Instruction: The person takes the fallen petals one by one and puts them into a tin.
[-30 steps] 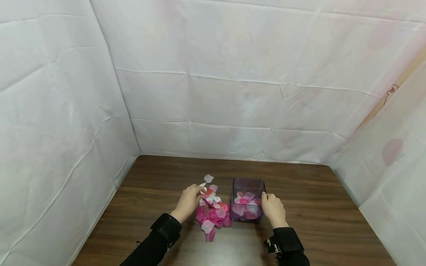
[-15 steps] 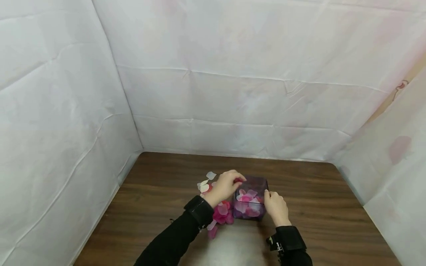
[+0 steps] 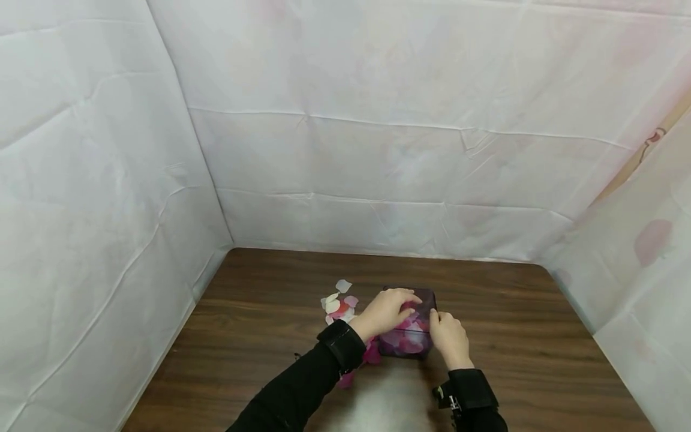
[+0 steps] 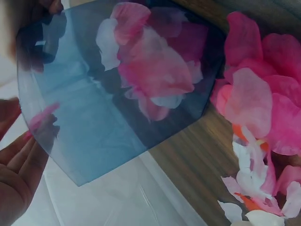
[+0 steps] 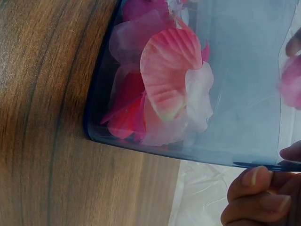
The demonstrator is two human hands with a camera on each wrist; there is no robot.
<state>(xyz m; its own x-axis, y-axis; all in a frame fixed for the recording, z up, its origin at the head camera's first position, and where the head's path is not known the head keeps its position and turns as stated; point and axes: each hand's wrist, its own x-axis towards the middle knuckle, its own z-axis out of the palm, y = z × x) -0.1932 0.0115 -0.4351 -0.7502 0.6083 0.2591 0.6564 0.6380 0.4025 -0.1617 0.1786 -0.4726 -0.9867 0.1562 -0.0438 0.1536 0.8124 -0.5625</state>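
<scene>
My right hand (image 3: 450, 341) grips the right rim of a see-through purple box (image 3: 403, 348), its fingers (image 5: 256, 181) outside the wall. Pink and white artificial petals (image 5: 171, 70) lie in the bottom of this box. My left hand (image 3: 384, 312) reaches over the opening from the left, pinching a pink petal (image 5: 292, 81) between thumb and fingers. Through the box wall in the left wrist view, that petal (image 4: 44, 117) shows at the left fingertips. A loose heap of magenta, pink and white petals (image 4: 249, 99) sits beside the box, partly hidden by my left arm in the head view.
A brown wood-grain table (image 3: 270, 312) carries everything. White cloth walls (image 3: 345, 162) stand behind it and along both sides. One pale petal (image 3: 343, 285) lies at the far end of the heap.
My left hand has gone from the petal heap rightward to over the box opening, carrying pink petal with it. The right hand keeps its grip on the rim.
</scene>
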